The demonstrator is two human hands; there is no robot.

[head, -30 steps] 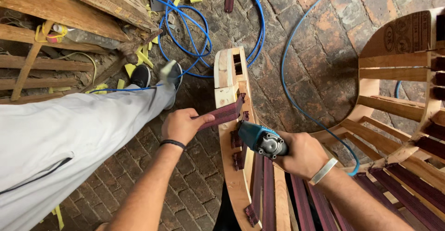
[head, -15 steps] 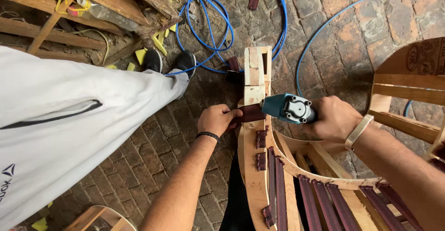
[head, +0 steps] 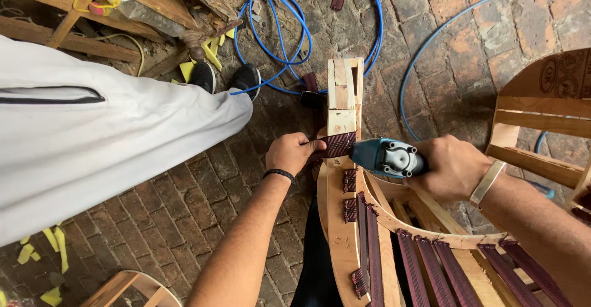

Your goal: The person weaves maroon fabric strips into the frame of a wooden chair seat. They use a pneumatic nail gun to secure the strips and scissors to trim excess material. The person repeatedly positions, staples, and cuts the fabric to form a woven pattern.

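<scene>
While pinching the end of a maroon webbing strap (head: 339, 145) flat against the curved wooden chair frame (head: 335, 221), left hand (head: 294, 153) closed on it, fingers curled. Right hand (head: 452, 166) wrapped tight round a teal pneumatic stapler (head: 385, 157), nose pressed to the strap's edge. More straps (head: 431, 270) stretched across the frame below. Blue air hose (head: 280, 36) coiled on brick floor (head: 184, 196) beyond.

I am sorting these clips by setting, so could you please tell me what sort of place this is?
Probably a furniture or upholstery workshop: a bare wooden chair frame strung with webbing straps, an air stapler fed by a blue hose, on a brick floor.
</scene>
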